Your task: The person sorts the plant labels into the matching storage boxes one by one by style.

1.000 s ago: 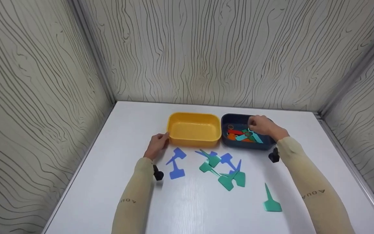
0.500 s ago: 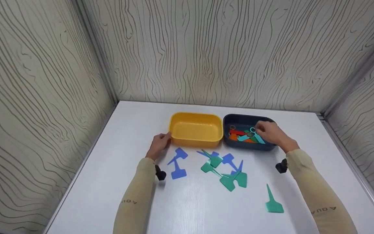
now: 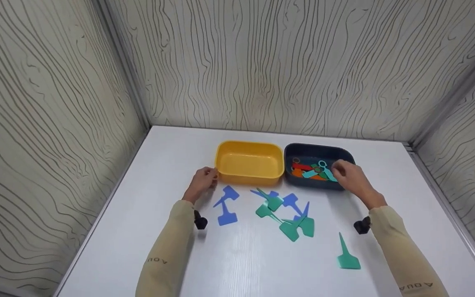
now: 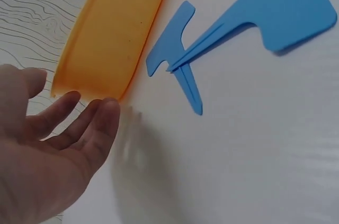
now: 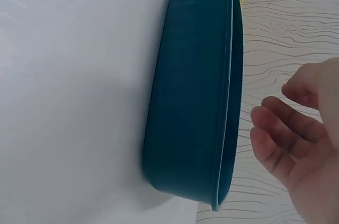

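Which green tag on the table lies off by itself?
The green tag nearest the right sleeve; it touches no other tag, while the other four green tags bunch together among blue tags.

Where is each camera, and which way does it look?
Head: on the person's head, looking forward and down at the yellow box, dark box, blue tags and green tags; left hand, right hand and sleeves show.
Left wrist: looks at the yellow box and blue tags; the left hand shows.
Right wrist: looks at the dark box's outside; the right hand shows.
Shared: head and left wrist both see the left hand beside the yellow box.
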A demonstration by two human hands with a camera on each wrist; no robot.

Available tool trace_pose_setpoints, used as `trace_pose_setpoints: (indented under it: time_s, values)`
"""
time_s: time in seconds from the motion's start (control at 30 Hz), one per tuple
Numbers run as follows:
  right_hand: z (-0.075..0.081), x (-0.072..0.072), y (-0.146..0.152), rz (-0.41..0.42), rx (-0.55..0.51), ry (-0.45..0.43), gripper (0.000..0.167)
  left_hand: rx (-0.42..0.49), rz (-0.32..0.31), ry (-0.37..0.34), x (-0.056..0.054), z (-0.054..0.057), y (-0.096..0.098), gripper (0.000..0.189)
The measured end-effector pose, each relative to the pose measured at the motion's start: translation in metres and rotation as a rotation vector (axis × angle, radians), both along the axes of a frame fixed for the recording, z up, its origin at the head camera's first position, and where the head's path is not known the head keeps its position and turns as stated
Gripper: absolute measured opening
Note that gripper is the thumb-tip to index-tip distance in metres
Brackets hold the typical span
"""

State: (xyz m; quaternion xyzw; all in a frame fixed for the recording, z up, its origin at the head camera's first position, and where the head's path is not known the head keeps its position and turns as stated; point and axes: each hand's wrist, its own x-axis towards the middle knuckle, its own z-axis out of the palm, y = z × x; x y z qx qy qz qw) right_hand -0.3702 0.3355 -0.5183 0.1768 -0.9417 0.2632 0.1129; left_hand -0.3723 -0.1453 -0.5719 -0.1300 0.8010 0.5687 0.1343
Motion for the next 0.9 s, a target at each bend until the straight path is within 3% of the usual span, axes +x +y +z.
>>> trace_pose_setpoints:
  time_s: [0.23, 0.5, 0.67, 0.9]
  values:
    - [-0.009, 0.005, 0.012, -0.058, -0.085, 0.056, 0.01, -0.273, -0.055, 0.061, 0.011, 0.005, 0.001, 0.035]
    - [-0.025, 0.007, 0.03, -0.153, -0.117, 0.152, 0.011, -0.313, -0.122, 0.094, 0.024, 0.009, 0.006, 0.029]
    - [-0.031, 0.012, 0.038, -0.174, -0.105, 0.159, 0.011, -0.372, -0.171, 0.099, 0.033, 0.01, 0.009, 0.023]
    - [-0.039, 0.014, 0.045, -0.26, -0.115, 0.135, 0.014, -0.501, -0.273, 0.176, 0.047, 0.013, 0.022, 0.018]
